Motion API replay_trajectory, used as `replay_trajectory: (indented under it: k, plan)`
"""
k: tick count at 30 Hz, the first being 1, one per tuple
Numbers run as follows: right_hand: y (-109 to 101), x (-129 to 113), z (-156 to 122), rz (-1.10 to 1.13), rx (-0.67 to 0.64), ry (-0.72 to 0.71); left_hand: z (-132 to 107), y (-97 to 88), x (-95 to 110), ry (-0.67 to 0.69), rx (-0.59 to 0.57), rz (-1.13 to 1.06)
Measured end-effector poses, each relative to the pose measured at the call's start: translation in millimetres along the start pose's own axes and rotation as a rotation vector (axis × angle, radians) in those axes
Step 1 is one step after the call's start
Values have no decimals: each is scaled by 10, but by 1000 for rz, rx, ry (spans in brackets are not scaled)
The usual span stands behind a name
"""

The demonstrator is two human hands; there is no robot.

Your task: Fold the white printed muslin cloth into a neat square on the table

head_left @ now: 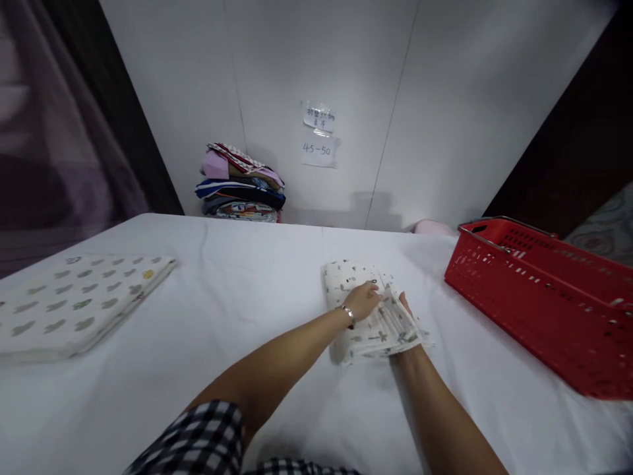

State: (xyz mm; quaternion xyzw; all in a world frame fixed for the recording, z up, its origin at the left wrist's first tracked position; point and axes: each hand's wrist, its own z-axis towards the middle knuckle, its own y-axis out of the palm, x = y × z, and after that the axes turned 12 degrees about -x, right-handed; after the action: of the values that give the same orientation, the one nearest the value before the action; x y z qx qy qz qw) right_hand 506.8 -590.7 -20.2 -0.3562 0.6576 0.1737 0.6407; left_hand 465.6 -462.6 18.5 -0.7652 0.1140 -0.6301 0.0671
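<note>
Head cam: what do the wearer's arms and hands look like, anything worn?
Both forearms are bare. The left hand has a silver bracelet at the wrist, and a black-and-white checked sleeve covers the upper arm. The right hand is mostly hidden by printed cloth; no glove, ring or watch shows on either.

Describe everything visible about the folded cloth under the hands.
The folded cloth is white with small dark and grey-green printed motifs. It looks like thin, soft fabric, folded into a small rectangle of several layers, lying flat on the white table left of the red basket. The left hand presses on top; the right hand is tucked between its layers.
</note>
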Motion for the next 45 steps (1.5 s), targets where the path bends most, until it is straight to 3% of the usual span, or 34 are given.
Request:
replay_trajectory:
  k: [3, 6, 9, 12, 18, 22, 26, 30, 33, 36, 45]
  plan:
    - [-75, 53, -71, 189, -68, 85, -330, -173, -175, 236, 47, 345]
    - [-197, 52, -101, 433, -184, 182, -630, -296, -350, 369, 56, 573]
    - [-318, 27, -95, 629, -302, 292, -825, -302, -527, 367, 36, 689]
    - [-359, -12, -89, 673, -317, 298, -897, -218, -653, 305, 13, 715]
    - [-349, -163, -69, 458, -218, 278, -873, -57, -635, 308, 32, 731]
    - [-581, -198, 1, 289, -22, 163, -902, 1, -576, 386, 14, 751]
    - [-828, -93, 90, 24, 150, 332, -938, 47, -626, 430, -36, 776]
    - [-888, -1, 178, -287, 91, 395, -957, 58, -695, 439, -42, 797]
    - [-889, -10, 231, -513, 132, 424, -954, 71, -699, 447, -17, 822]
    - [-910, -43, 229, -499, 155, 444, -925, 109, -686, 445, 27, 832]
    - [-1030, -63, -38, -322, 43, 547, -846, 231, -671, 388, 115, 850]
